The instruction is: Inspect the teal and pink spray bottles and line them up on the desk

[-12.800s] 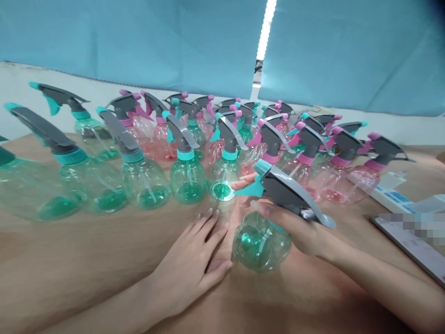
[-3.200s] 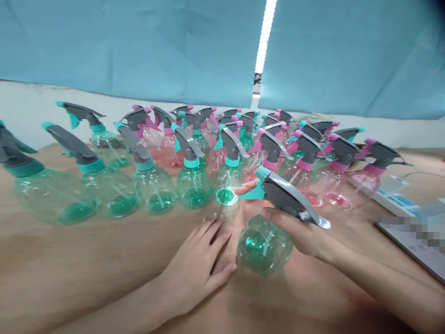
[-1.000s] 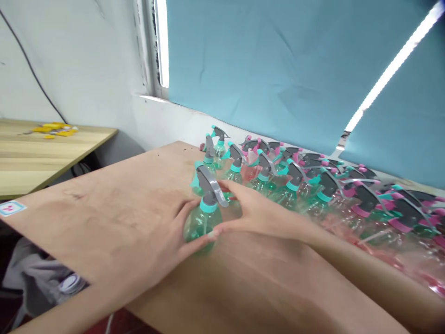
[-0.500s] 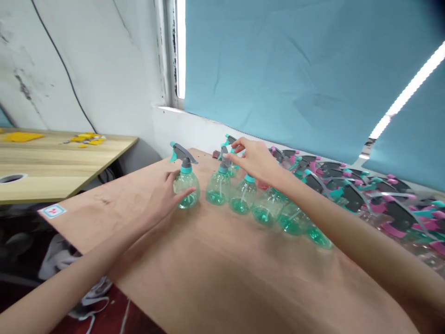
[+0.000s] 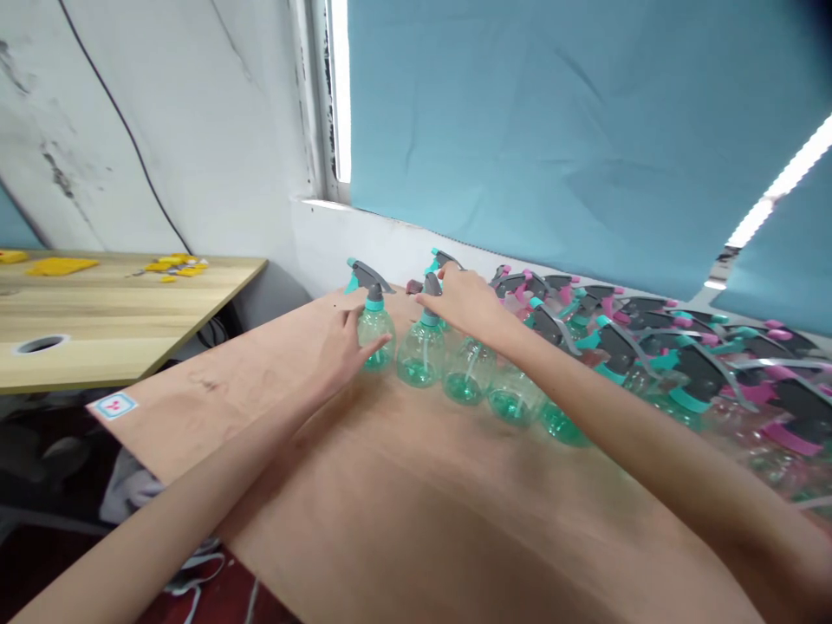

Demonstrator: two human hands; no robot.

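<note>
My left hand (image 5: 347,351) is wrapped around the leftmost spray bottle (image 5: 375,325), thumb across its front. The bottle is clear green with a teal collar and a grey-and-teal trigger head. Just right of it stands a similar spray bottle (image 5: 421,357). My right hand (image 5: 469,299) is at that bottle's grey head, with thumb and fingers around it; the grip is partly hidden. Behind it shows the teal-tipped head of another bottle (image 5: 443,258). A row of clear green bottles (image 5: 469,373) continues to the right beneath my right forearm.
Many spray bottles with pink or teal parts (image 5: 689,373) crowd the right side of the brown table (image 5: 364,520), along the blue-covered window (image 5: 552,130). At left stands a wooden desk (image 5: 130,329) with yellow pieces (image 5: 175,264). A square sticker (image 5: 115,406) marks the table's left corner.
The leftmost bottle, in my left hand, has moved right and slightly back, closer to its neighbour. My right hand stays at the second bottle's head. The whole view has shifted slightly.
</note>
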